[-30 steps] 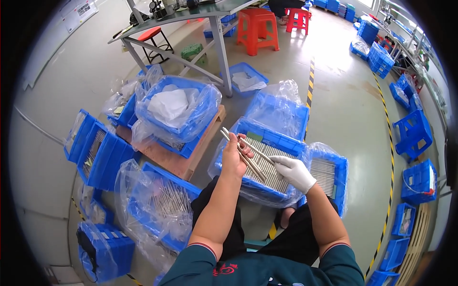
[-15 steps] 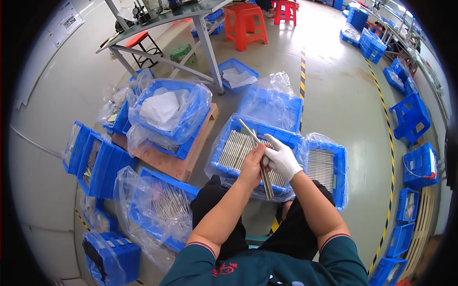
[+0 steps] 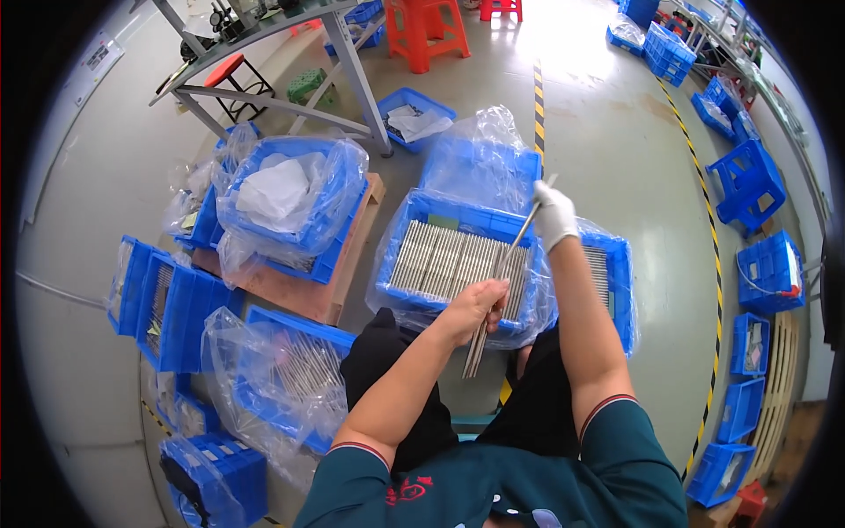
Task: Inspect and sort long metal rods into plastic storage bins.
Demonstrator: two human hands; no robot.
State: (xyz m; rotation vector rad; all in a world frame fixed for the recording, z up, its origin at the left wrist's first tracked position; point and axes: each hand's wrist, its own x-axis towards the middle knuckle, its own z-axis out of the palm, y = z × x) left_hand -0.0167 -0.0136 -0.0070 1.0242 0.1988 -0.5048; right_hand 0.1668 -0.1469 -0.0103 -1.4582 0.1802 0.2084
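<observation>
My bare left hand (image 3: 475, 311) is closed around a small bundle of slim metal rods (image 3: 474, 354), whose lower ends stick out toward my lap. Up and to the right, my right hand (image 3: 555, 216) in a white glove grips the upper part of one metal rod (image 3: 523, 233), which slants down toward the left hand. Beneath both hands is a plastic-lined blue bin (image 3: 409, 302) holding rows of similar rods (image 3: 436, 260). A second blue bin (image 3: 623, 304) with rods stands beside it, partly hidden by my right forearm.
An opened, plastic-covered blue bin (image 3: 480, 167) lies beyond the rods. To the left, stacked blue bins (image 3: 339, 242) rest on a wooden pallet (image 3: 352, 295), and another bin (image 3: 255, 387) of rods sits by my left leg. A metal-legged table (image 3: 361, 84) stands further off.
My right hand has moved away from the left, up and rightward, with one rod drawn partly apart from the bundle. My left hand has shifted slightly lower. The whole view has tilted a little.
</observation>
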